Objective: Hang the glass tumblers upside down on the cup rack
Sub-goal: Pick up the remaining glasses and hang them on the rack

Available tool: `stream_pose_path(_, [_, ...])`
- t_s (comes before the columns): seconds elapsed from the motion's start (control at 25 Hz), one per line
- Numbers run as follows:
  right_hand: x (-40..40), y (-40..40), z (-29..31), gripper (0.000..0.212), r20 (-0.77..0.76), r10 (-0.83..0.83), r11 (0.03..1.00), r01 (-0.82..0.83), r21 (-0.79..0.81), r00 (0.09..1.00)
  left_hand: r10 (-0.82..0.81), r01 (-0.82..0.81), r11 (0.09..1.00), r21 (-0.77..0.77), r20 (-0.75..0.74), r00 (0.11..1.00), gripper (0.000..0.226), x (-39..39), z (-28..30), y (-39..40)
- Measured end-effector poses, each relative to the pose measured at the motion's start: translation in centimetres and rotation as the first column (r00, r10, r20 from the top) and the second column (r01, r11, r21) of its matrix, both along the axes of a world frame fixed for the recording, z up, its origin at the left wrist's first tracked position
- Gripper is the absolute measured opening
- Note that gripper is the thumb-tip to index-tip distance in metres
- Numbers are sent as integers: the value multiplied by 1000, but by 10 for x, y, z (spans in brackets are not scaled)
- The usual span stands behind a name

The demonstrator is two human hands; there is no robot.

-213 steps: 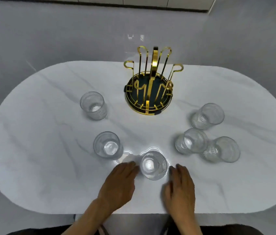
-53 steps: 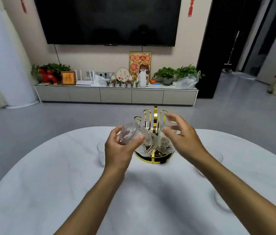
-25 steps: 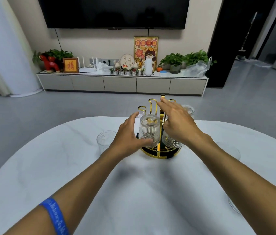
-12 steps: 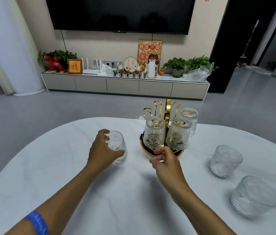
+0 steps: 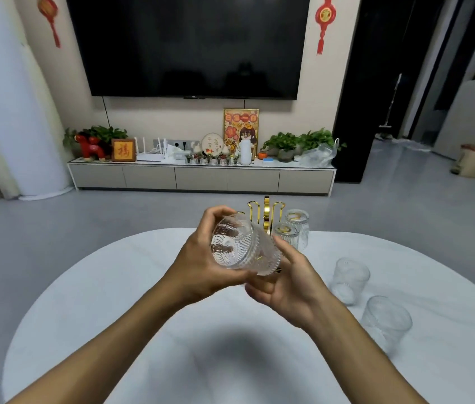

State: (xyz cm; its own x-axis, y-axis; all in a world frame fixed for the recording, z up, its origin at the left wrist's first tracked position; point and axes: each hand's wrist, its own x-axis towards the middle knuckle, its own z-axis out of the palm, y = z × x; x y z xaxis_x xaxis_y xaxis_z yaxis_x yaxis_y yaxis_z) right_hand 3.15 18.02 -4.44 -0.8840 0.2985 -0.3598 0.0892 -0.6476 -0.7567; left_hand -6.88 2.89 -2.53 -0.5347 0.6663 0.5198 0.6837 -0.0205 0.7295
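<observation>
A ribbed glass tumbler (image 5: pixel 242 246) is held tilted on its side above the white marble table (image 5: pixel 114 287), its base facing me. My left hand (image 5: pixel 201 266) grips it around the side and my right hand (image 5: pixel 288 284) supports it from below at the rim end. Behind the hands stands the gold cup rack (image 5: pixel 265 211), mostly hidden. Two tumblers hang upside down on it, one nearer (image 5: pixel 287 236) and one behind (image 5: pixel 297 221). Two more tumblers stand upright on the table at the right, one farther (image 5: pixel 348 279) and one nearer (image 5: pixel 386 323).
The oval table ends in a curved far edge just past the rack. Beyond it lie grey floor, a low TV cabinet (image 5: pixel 201 177) with plants and ornaments, and a large dark screen (image 5: pixel 186 45) on the wall.
My left hand has lifted the tumbler from the table's left side and tipped it over in front of the rack. My right hand has risen from the rack's base to hold it too.
</observation>
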Motion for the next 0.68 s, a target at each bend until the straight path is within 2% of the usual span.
stream_pose_path(0.12, [10,18,11,46,-59,-88,996,87,-13,994,-46,40,993,-115,-45,998,96,4,13,12])
stream_pose_path(0.24, [4,58,28,32,-77,-232,966,239,102,970,-69,63,939,-338,-5,998,112,-23,14,32])
stream_pose_path(0.32, [-10,97,42,30,-93,-320,918,333,214,943,-32,43,903,-428,34,999,101,-52,12,53])
stream_pose_path(0.4, [-32,134,58,30,-141,-398,841,422,340,907,29,-64,884,-464,-83,996,79,-84,10,83])
stream_pose_path(0.48, [-60,163,70,27,-211,-438,695,477,537,874,39,-149,880,-451,-244,969,61,-109,9,114])
stream_pose_path(0.56, [-94,189,77,30,-265,-448,495,484,722,854,-15,-160,864,-477,-342,939,57,-133,1,147])
stream_pose_path(0.68, [-141,216,71,41,-271,-409,212,380,901,871,-129,-148,849,-508,-470,873,54,-163,-14,182])
